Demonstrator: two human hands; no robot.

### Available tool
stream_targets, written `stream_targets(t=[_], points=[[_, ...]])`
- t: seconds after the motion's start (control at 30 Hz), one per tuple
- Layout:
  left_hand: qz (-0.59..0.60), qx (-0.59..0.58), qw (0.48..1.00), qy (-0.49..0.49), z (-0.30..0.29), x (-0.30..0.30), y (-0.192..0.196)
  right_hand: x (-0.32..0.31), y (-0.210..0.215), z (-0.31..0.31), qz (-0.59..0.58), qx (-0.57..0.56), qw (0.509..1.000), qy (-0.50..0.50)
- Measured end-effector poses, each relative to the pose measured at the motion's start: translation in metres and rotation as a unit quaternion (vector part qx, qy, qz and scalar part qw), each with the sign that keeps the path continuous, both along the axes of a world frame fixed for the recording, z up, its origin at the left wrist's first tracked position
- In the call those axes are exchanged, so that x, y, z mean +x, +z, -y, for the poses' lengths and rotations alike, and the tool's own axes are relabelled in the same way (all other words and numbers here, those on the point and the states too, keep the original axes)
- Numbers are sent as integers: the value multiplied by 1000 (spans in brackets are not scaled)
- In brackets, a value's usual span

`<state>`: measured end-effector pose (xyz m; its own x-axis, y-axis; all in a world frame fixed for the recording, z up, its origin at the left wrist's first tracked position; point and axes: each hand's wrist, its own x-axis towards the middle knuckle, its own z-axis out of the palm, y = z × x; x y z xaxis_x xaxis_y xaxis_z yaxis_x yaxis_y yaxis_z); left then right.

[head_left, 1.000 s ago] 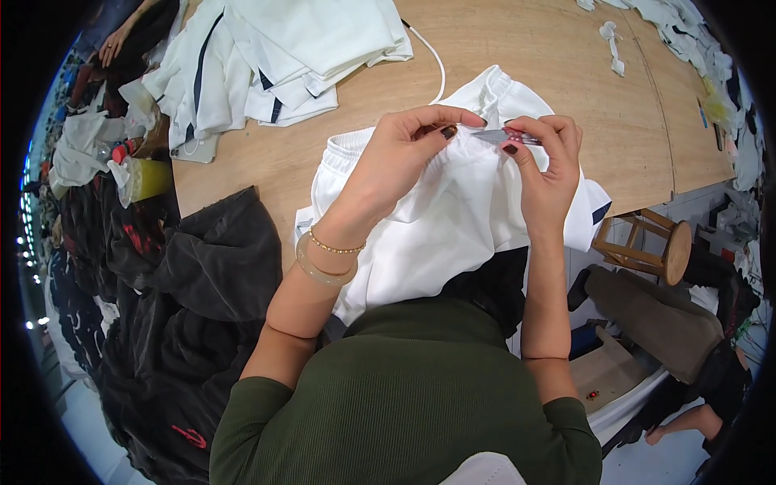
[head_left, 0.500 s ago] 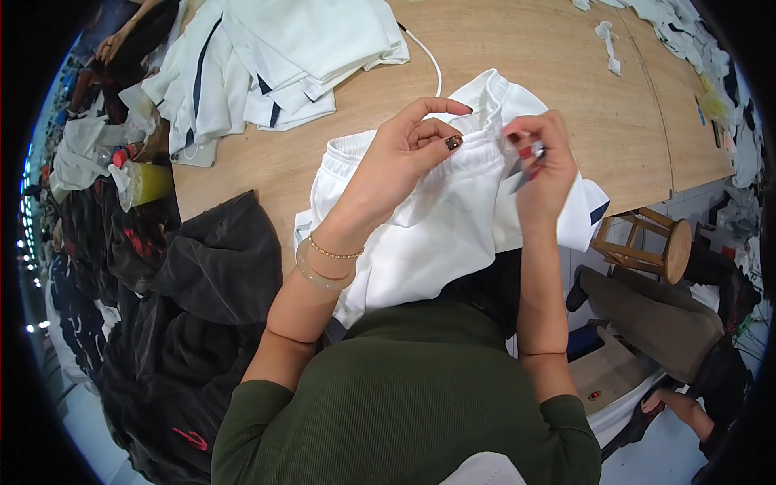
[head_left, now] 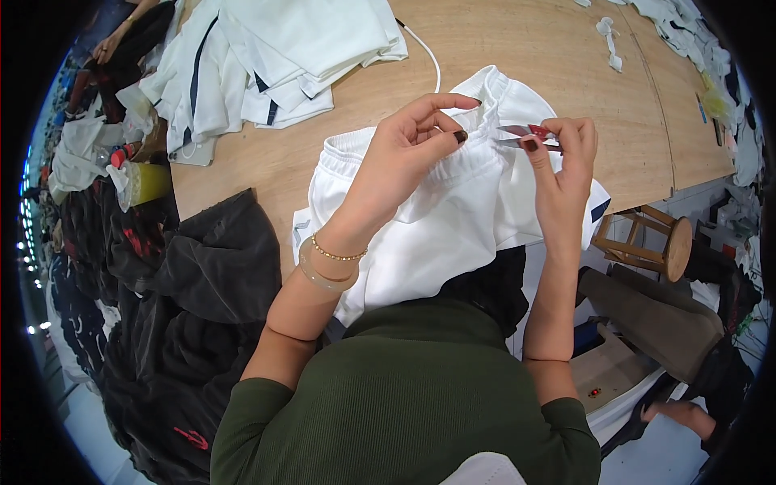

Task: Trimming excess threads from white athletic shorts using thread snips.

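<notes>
White elastic-waist pants (head_left: 420, 234) lie bunched over the table's near edge and toward my lap. At their gathered waistband (head_left: 483, 133), my left hand (head_left: 412, 141) has its thumb and curled fingers closed on the cloth, the index finger stretched along the top. Just right of it, my right hand (head_left: 570, 158) grips small red-handled thread snips (head_left: 533, 131) between thumb and fingers. The snips' two blades are parted and point left, with their tips close beside the waistband. Whether a thread lies between the blades is too small to tell.
Folded white garments with dark stripes (head_left: 299, 40) are stacked at the far left, a phone (head_left: 192, 152) under their edge. Dark cloth (head_left: 218, 259) heaps at the left beside a yellow drink (head_left: 148, 184). A wooden stool (head_left: 677, 250) and a seated person's leg (head_left: 663, 311) are at right.
My right hand has moved right and turned, bringing the snips from a downward tilt to level, blades toward the waistband. My left hand has barely shifted on the cloth.
</notes>
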<state>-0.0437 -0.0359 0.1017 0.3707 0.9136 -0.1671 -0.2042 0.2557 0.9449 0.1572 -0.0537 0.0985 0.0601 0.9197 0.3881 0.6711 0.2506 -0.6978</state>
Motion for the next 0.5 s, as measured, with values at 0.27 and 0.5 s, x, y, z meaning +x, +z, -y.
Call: stream_targets(t=[0.27,0.5], points=[[18,-2,1000,-4,4,0,3,-11,-6,-5,53,45,998,6],[25,-2,1000,-5,3,-1,3,-11,0,-5,78,47,996,2]])
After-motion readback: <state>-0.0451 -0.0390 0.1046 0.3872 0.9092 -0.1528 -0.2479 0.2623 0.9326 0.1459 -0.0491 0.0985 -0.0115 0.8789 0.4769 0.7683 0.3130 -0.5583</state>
